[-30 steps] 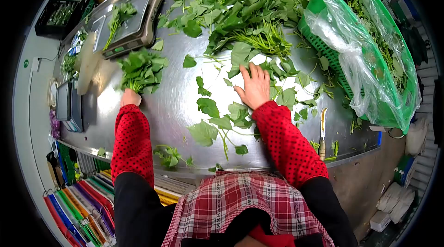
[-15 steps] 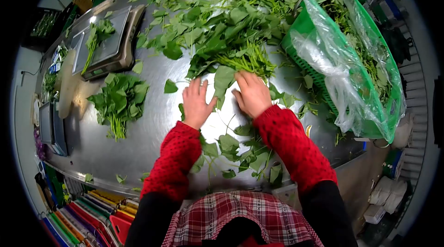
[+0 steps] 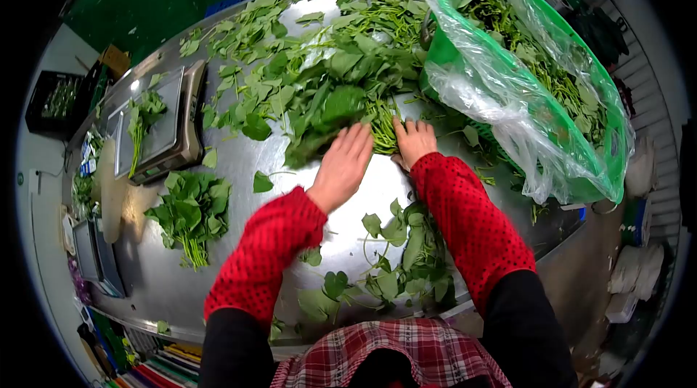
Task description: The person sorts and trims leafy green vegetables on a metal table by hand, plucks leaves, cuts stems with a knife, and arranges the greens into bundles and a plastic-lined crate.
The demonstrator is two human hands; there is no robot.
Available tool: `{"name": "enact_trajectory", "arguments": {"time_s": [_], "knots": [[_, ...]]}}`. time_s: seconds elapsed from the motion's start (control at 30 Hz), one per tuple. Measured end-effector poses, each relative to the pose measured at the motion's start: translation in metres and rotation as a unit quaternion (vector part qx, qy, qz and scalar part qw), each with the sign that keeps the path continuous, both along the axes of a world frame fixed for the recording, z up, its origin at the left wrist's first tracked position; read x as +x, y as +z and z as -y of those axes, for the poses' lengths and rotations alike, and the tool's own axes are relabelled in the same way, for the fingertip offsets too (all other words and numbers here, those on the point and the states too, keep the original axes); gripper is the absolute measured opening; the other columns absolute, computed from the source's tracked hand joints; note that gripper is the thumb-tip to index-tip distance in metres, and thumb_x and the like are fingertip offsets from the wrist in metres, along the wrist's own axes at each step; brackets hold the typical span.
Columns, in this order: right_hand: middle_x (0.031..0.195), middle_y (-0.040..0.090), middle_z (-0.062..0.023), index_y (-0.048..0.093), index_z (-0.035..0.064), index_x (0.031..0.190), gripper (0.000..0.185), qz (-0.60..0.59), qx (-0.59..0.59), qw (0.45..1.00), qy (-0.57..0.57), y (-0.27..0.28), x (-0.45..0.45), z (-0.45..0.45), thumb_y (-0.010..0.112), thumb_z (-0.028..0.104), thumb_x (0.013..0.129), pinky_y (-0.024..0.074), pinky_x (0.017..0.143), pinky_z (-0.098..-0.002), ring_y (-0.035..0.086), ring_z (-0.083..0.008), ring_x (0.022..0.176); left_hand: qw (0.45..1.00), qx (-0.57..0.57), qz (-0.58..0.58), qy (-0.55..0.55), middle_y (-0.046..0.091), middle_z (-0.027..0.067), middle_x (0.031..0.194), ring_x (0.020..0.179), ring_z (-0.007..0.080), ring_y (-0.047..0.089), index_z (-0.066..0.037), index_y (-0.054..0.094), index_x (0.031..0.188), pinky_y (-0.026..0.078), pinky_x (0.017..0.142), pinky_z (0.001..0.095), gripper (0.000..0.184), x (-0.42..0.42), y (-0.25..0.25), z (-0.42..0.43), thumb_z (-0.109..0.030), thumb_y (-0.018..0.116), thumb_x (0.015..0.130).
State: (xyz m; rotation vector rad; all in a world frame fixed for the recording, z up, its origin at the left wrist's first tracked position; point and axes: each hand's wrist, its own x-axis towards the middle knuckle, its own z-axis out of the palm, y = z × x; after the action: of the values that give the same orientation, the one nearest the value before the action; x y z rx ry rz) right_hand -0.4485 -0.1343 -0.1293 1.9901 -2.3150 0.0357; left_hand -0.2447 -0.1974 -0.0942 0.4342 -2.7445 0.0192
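Note:
My left hand (image 3: 343, 170) lies against the near side of a bunch of leafy greens (image 3: 330, 116), its fingers stretched out and touching leaves and stems. At the cut ends of the stems (image 3: 382, 127) is my right hand (image 3: 417, 143), its fingers slightly apart and its thumb partly hidden. The greens lie between and beyond both hands, their leaves blurred on the left. Loose leafy sprigs (image 3: 406, 257) are spread on the metal table (image 3: 247, 243) near my right forearm. A tidy bunch of greens (image 3: 190, 214) rests to the left.
A green basket (image 3: 613, 134) lined with clear plastic holds more greens at the right. On the left stands a scale (image 3: 190, 116) with a small bundle of greens (image 3: 138, 130) on its plate. More loose greens (image 3: 254, 32) cover the far side of the table.
My left hand has moved right and now reaches the greens near their stems. My right hand has shifted slightly right. The leaves by my left hand have moved, and the camera view has shifted.

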Motion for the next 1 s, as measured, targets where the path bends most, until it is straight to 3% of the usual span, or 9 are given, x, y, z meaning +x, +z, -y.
{"name": "enact_trajectory", "arguments": {"time_s": [0.23, 0.37, 0.57, 0.63, 0.7, 0.77, 0.8, 0.87, 1.0], "knots": [[0.123, 0.055, -0.0212, 0.053, 0.0016, 0.124, 0.062, 0.172, -0.120, 0.974, -0.081, 0.057, -0.004, -0.193, 0.077, 0.025, 0.072, 0.0422, 0.096, -0.0434, 0.052, -0.0398, 0.111, 0.945, -0.153, 0.276, -0.086, 0.024, 0.0193, 0.152, 0.143, 0.0295, 0.021, 0.004, 0.026, 0.144, 0.014, 0.117, 0.0462, 0.111, -0.091, -0.012, 0.085, -0.035, 0.078, 0.054], [0.117, 0.058, -0.0211, 0.057, -0.0002, 0.115, 0.054, 0.097, 0.091, 0.926, -0.354, 0.036, -0.027, -0.318, 0.077, 0.024, 0.071, 0.0465, 0.088, -0.0442, 0.057, -0.0391, 0.105, 0.924, -0.165, 0.320, -0.129, 0.024, 0.0165, 0.153, 0.144, 0.0270, 0.016, 0.002, 0.027, 0.144, 0.010, 0.118, 0.0450, 0.110, -0.122, -0.015, 0.092, -0.032, 0.076, 0.052], [0.096, 0.065, -0.0228, 0.058, -0.0018, 0.106, 0.047, 0.171, 0.096, 0.906, -0.376, 0.002, -0.043, -0.370, 0.077, 0.022, 0.071, 0.0498, 0.075, -0.0436, 0.064, -0.0373, 0.087, 0.954, -0.050, 0.270, -0.116, 0.055, 0.0133, 0.110, 0.112, 0.0283, 0.050, -0.001, 0.052, 0.113, 0.032, 0.103, 0.0373, 0.071, -0.102, -0.031, 0.083, -0.027, 0.074, 0.050], [0.090, 0.066, -0.0219, 0.058, -0.0014, 0.107, 0.041, 0.226, 0.067, 0.888, -0.395, 0.029, -0.031, -0.348, 0.073, 0.020, 0.076, 0.0498, 0.073, -0.0438, 0.064, -0.0386, 0.081, 0.965, -0.037, 0.256, -0.042, 0.055, 0.0099, 0.092, 0.095, 0.0263, 0.054, -0.003, 0.055, 0.100, 0.037, 0.090, 0.0334, 0.057, -0.078, -0.032, 0.066, -0.028, 0.072, 0.051], [0.085, 0.064, -0.0225, 0.056, -0.0005, 0.106, 0.034, 0.317, -0.120, 0.892, -0.298, 0.042, -0.008, -0.322, 0.063, 0.022, 0.081, 0.0496, 0.069, -0.0461, 0.063, -0.0402, 0.078, 0.944, -0.030, 0.329, 0.014, 0.059, 0.0113, 0.101, 0.106, 0.0256, 0.054, -0.003, 0.057, 0.106, 0.035, 0.095, 0.0384, 0.057, -0.067, -0.027, 0.041, -0.032, 0.071, 0.059], [0.082, 0.063, -0.0219, 0.054, -0.0017, 0.109, 0.032, 0.478, -0.076, 0.824, -0.295, 0.064, 0.024, -0.265, 0.054, 0.023, 0.088, 0.0485, 0.065, -0.0442, 0.062, -0.0387, 0.074, 0.939, 0.012, 0.335, 0.080, 0.059, 0.0126, 0.104, 0.106, 0.0266, 0.054, -0.002, 0.058, 0.107, 0.033, 0.095, 0.0417, 0.059, -0.058, -0.026, 0.023, -0.033, 0.071, 0.058], [0.080, 0.061, -0.0218, 0.052, -0.0011, 0.111, 0.033, 0.303, -0.150, 0.939, -0.072, 0.016, 0.026, -0.247, 0.048, 0.025, 0.092, 0.0475, 0.063, -0.0429, 0.060, -0.0369, 0.070, 0.951, 0.004, 0.293, 0.102, 0.059, 0.0130, 0.101, 0.100, 0.0273, 0.056, -0.001, 0.058, 0.100, 0.034, 0.096, 0.0442, 0.058, -0.053, -0.033, 0.017, -0.031, 0.073, 0.053], [0.073, 0.060, -0.0231, 0.052, 0.0001, 0.108, 0.029, 0.473, -0.169, 0.854, -0.140, 0.019, 0.073, -0.182, 0.054, 0.025, 0.093, 0.0456, 0.059, -0.0445, 0.061, -0.0380, 0.066, 0.955, 0.017, 0.267, 0.129, 0.058, 0.0130, 0.101, 0.101, 0.0280, 0.056, -0.001, 0.058, 0.101, 0.032, 0.099, 0.0468, 0.061, -0.052, -0.038, 0.011, -0.031, 0.075, 0.051], [0.065, 0.059, -0.0262, 0.050, -0.0003, 0.093, 0.029, 0.469, -0.139, 0.853, -0.184, -0.011, 0.091, -0.121, 0.051, 0.029, 0.095, 0.0433, 0.057, -0.0516, 0.059, -0.0462, 0.064, 0.954, 0.035, 0.249, 0.161, 0.058, 0.0134, 0.104, 0.104, 0.0292, 0.055, -0.001, 0.060, 0.105, 0.027, 0.105, 0.0535, 0.067, -0.050, -0.041, 0.012, -0.029, 0.078, 0.048]]}}
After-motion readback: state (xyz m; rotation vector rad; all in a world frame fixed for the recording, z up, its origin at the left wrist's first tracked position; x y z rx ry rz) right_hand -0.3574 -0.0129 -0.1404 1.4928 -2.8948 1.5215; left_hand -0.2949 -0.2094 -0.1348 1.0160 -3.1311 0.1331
